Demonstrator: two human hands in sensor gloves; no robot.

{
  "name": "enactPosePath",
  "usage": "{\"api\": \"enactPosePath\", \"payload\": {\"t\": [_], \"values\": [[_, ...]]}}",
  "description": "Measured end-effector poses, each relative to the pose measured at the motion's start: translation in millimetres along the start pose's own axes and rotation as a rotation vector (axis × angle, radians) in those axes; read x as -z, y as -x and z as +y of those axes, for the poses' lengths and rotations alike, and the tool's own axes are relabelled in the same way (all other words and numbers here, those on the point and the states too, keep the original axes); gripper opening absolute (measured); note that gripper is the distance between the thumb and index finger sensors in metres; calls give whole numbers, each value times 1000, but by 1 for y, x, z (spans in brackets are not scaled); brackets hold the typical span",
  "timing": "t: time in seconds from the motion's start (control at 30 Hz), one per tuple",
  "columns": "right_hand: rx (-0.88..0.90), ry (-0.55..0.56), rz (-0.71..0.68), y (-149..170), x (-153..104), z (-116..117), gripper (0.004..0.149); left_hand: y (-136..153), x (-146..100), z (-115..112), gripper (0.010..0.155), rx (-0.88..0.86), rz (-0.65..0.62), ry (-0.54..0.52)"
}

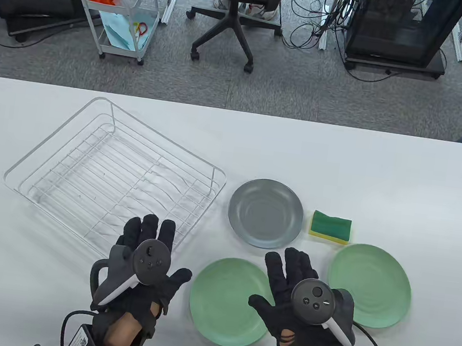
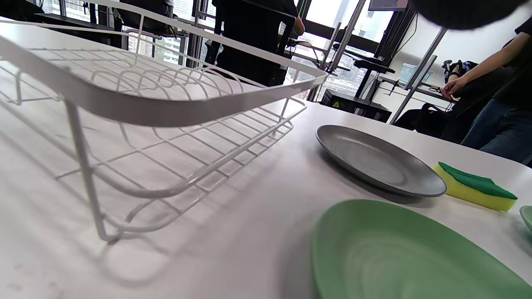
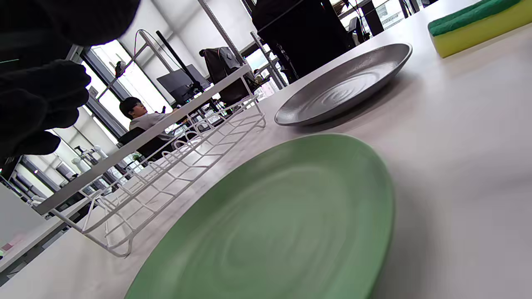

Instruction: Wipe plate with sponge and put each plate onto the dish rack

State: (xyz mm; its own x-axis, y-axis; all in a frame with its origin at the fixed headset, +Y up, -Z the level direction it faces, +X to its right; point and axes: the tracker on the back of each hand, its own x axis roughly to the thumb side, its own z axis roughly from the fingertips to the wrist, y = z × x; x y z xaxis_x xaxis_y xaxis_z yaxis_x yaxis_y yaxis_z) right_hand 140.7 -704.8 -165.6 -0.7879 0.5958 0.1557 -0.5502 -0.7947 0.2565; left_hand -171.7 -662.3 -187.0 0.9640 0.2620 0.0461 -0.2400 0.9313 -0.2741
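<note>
Both hands hovering w/ fingers spread, holding nothing: left hand (image 1: pixel 141 271) over rack (image 1: pixel 117 176) near corner, right hand (image 1: pixel 303 299) btwn two green plates (image 1: pixel 232 301) (image 1: pixel 371 285). Grey plate (image 1: pixel 265 219) lying beside rack; sponge (image 1: pixel 331 226) sitting just right of it.

**Table layout, overhead view**

A white wire dish rack (image 1: pixel 115 175) stands on the left of the white table (image 1: pixel 381 179). A grey plate (image 1: pixel 265 213) lies just right of the rack. A green-and-yellow sponge (image 1: pixel 331 227) lies beside the grey plate. Two green plates lie nearer the bottom edge: the near green plate (image 1: pixel 223 306) between the hands, the right green plate (image 1: pixel 373 283) below the sponge. The left hand (image 1: pixel 141 271) overlaps the rack's near corner, fingers straight. The right hand (image 1: pixel 295 298) overlaps the near green plate, fingers spread.
</note>
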Motion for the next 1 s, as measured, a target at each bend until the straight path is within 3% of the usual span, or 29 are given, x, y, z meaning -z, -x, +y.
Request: {"api": "enactPosePath", "payload": {"t": [0.4,0.6,0.87,1.0], "values": [[-21,-26,25,9,5,8,83,-11,6,-12,92,-18,-59,13],[-37,25,21,9,9,7,80,-20,6,-16,91,-27,-98,28],[-141,177,43,28,27,-30,76,-32,2,-18,89,-19,-141,16],[-205,189,114,48,37,-51,75,-30,3,-20,89,-13,-134,28]]}}
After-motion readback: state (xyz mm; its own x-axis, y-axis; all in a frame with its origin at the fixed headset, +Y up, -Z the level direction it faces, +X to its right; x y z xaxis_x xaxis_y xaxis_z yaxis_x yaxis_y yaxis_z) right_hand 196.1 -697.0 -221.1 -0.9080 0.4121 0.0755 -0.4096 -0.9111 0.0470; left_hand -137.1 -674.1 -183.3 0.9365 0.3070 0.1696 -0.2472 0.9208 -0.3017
